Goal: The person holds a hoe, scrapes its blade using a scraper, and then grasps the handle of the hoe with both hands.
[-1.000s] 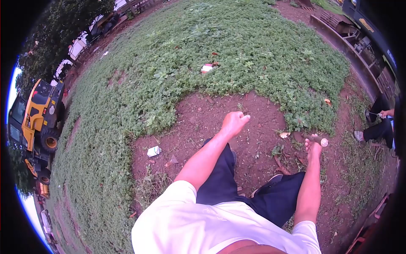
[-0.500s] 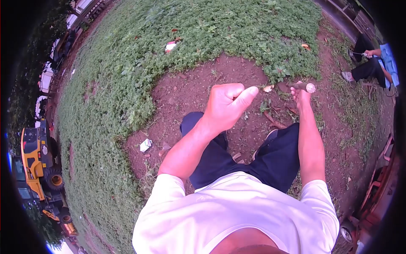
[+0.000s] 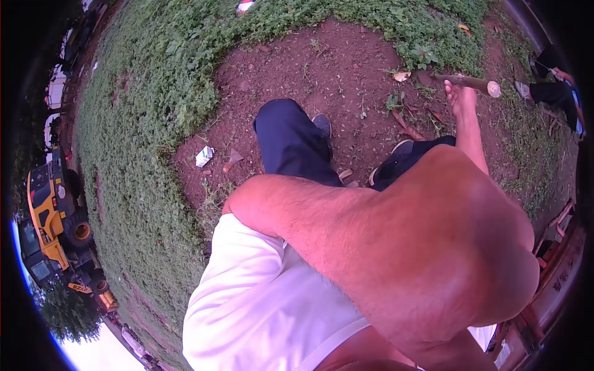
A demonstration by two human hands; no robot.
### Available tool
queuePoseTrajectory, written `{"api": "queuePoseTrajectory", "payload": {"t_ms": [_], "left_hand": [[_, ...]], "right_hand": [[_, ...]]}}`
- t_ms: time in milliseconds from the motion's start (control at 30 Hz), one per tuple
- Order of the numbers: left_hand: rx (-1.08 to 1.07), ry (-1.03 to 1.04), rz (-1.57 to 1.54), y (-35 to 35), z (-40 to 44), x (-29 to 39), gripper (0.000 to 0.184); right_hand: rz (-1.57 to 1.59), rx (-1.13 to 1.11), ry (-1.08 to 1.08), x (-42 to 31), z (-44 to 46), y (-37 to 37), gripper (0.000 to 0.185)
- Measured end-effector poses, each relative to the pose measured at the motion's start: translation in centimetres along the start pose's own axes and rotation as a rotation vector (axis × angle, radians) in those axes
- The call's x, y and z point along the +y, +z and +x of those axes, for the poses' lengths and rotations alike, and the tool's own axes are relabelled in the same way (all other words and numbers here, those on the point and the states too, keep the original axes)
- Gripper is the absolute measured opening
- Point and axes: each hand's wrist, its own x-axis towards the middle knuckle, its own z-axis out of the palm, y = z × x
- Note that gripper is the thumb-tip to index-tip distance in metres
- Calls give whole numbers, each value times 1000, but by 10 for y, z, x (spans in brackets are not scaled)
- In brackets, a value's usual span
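My left hand (image 3: pixel 476 247) is very close to the camera, at the end of the left forearm that crosses my chest to the right. Its back and bent knuckles show, but the fingers are hidden beneath. My right hand (image 3: pixel 461 96), farther out over the soil, grips a short tool with a wooden handle (image 3: pixel 473 83). The handle's pale round end points right. A dark, flat blade (image 3: pixel 426 78) is partly visible at the tool's left end, low beside the green plants; its exact kind I cannot make out.
Low green plants (image 3: pixel 142 154) border the bare soil (image 3: pixel 278 74) around my feet. A white carton (image 3: pixel 204 156) lies at left, and sticks (image 3: pixel 405 127) near my right foot. Another person's legs (image 3: pixel 550 93) show at right. A yellow loader (image 3: pixel 52 216) stands far left, a red vehicle (image 3: pixel 560 284) lower right.
My left hand has swung from over the soil, where it was a fist, up and right toward the camera. My right hand has shifted slightly right with the tool. The view has tilted.
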Motion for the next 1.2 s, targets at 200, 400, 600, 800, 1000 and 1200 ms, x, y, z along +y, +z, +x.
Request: {"api": "queuePoseTrajectory", "payload": {"t_ms": [200,400,600,800,1000,1200], "left_hand": [[-307,-194,-19,1,8,3,51],[11,-74,22,12,-3,-5,47],[-45,-89,-11,-7,8,-16,45],[387,-141,-85,-49,-6,-22,41],[422,108,-119,-95,-6,20,25],[-96,-20,202,-121,10,59,73]], "right_hand": [[-24,3,-12,-3,-1,-4,33],[-5,-14,-3,-1,1,-1,31],[-23,-36,-5,3,13,2,32],[17,42,11,-2,-2,0,29],[21,26,-6,-6,-15,3,31],[23,49,5,5,-19,2,30]]}}
